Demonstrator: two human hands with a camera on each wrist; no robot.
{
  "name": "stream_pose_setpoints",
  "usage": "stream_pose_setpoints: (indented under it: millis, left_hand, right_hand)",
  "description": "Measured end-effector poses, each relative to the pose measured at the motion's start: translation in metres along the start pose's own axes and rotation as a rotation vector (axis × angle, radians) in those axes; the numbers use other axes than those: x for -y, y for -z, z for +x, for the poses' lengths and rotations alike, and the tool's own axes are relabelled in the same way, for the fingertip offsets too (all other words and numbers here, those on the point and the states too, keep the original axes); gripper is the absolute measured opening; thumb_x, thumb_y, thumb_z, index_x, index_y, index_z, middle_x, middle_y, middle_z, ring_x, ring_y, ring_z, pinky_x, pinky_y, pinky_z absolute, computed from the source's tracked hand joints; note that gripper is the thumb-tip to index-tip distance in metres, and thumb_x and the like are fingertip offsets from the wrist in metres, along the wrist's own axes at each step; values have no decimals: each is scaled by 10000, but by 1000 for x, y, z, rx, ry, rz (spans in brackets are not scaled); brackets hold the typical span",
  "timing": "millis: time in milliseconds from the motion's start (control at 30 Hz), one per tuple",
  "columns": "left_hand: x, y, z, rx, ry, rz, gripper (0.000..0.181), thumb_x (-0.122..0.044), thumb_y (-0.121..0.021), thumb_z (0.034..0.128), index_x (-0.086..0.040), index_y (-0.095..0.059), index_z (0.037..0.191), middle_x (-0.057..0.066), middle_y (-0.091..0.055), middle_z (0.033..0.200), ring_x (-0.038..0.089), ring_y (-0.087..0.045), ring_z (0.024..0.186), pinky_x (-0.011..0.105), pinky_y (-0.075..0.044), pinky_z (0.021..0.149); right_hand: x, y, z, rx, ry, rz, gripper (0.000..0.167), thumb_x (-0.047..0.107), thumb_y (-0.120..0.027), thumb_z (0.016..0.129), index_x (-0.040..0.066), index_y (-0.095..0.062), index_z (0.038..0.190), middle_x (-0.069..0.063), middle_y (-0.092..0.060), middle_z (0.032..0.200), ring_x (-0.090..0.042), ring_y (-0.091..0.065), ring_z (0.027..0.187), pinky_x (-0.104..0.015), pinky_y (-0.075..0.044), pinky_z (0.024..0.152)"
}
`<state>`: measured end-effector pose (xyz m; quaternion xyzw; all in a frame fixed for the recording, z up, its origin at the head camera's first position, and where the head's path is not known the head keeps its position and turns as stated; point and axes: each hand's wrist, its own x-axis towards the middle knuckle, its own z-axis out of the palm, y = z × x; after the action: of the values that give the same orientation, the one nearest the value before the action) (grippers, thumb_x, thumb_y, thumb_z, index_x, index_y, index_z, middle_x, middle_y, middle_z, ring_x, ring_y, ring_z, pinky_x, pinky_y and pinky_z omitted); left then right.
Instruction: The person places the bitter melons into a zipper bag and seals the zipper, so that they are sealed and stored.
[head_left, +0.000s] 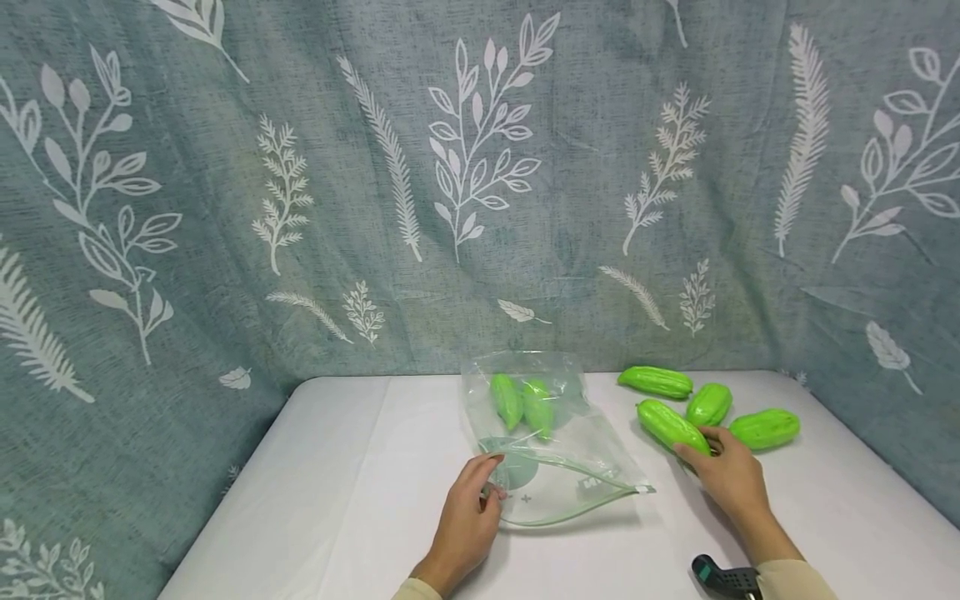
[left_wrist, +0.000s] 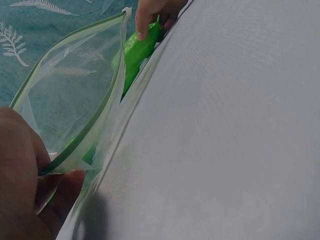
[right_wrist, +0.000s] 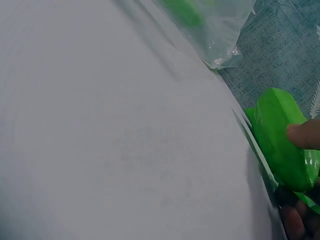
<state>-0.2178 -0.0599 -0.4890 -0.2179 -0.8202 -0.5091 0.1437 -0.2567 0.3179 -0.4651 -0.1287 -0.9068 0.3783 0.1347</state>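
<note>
A clear zip bag lies on the white table with its green-edged mouth spread apart toward the person. Inside its far part are two green vegetables. The left hand pinches the left end of the bag's mouth; in the left wrist view, thumb and fingers hold the green-lined rim. To the right of the bag, the right hand grips the near end of a long green vegetable. The right wrist view shows the thumb on top of that vegetable and fingertips below it.
Behind and beside the right hand lie three more green vegetables, one at the back, one in the middle and one at right. A patterned grey-green cloth hangs behind the table. A black wrist device is at the right sleeve.
</note>
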Motion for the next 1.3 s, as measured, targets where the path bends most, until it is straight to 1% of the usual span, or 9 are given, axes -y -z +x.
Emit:
stream_pose_setpoints:
  millis: [200, 300, 367, 433, 533, 633, 800, 967, 1300]
  left_hand:
    - [-1, 0, 0, -1, -3, -3, 479, 86, -511, 904, -21, -556, 1369, 40, -517, 1384, 97, -626, 906, 215, -548, 750]
    - [-1, 0, 0, -1, -7, -5, 480, 87, -503, 904, -20, -556, 1369, 40, -515, 1385, 85, -623, 904, 216, -547, 741]
    - [-1, -1, 0, -2, -11, -6, 479, 88, -500, 905, -20, -557, 1367, 43, -516, 1384, 82, -623, 902, 216, -548, 734]
    - [-1, -1, 0, -1, -13, -7, 474, 88, -498, 907, -14, -556, 1366, 46, -515, 1384, 81, -621, 902, 216, -547, 732]
    - [-1, -1, -1, 2, -13, -8, 468, 89, -499, 909, -5, -556, 1364, 48, -513, 1384, 81, -621, 900, 216, -547, 731]
    - [0, -1, 0, 7, -8, -9, 471, 90, -498, 908, 7, -548, 1369, 49, -511, 1386, 82, -621, 902, 216, -547, 735]
    - [0, -1, 0, 3, -5, 0, 480, 92, -509, 901, 3, -548, 1371, 42, -515, 1382, 100, -627, 909, 210, -546, 744]
    - [1, -1, 0, 1, -11, 0, 478, 91, -507, 902, 7, -547, 1371, 43, -516, 1378, 105, -624, 904, 209, -544, 748]
    - [0, -1, 1, -3, -31, 5, 482, 95, -512, 890, 7, -555, 1362, 40, -522, 1370, 99, -627, 897, 208, -545, 753]
  right_hand:
    - [-1, 6, -3, -21, -34, 61, 775, 481, -616, 964, -31, -387, 1498, -341, -428, 1445, -550, -366, 1323, -671, -302, 1058]
    - [-2, 8, -3, -16, -62, 120, 789, 508, -598, 965, -10, -374, 1516, -346, -420, 1447, -514, -458, 1275, -649, -335, 1048]
    - [-2, 8, -4, -9, -84, 172, 796, 508, -593, 967, -17, -362, 1520, -356, -431, 1433, -408, -621, 1125, -504, -470, 990]
    - [-2, 8, -5, -3, -93, 227, 798, 493, -592, 973, -38, -351, 1517, -363, -454, 1410, -276, -708, 932, -357, -559, 851]
    - [-1, 6, -6, 12, -107, 305, 774, 438, -596, 987, -68, -335, 1511, -372, -475, 1387, -116, -707, 772, -191, -561, 667]
    - [1, 5, -6, 57, -133, 443, 775, 372, -590, 1005, -78, -251, 1537, -381, -403, 1436, -124, -715, 805, -255, -588, 743]
    - [7, 7, -6, 159, -182, 683, 798, 276, -577, 1019, -66, -108, 1568, -359, -183, 1539, -143, -703, 891, -341, -567, 870]
    - [11, 8, -7, 206, -186, 756, 772, 241, -560, 1026, -65, -104, 1569, -329, -147, 1547, -148, -694, 934, -355, -552, 909]
    - [11, 6, -9, 287, -115, 870, 671, 188, -482, 1055, -103, -116, 1536, -274, -163, 1516, -152, -678, 995, -393, -509, 979]
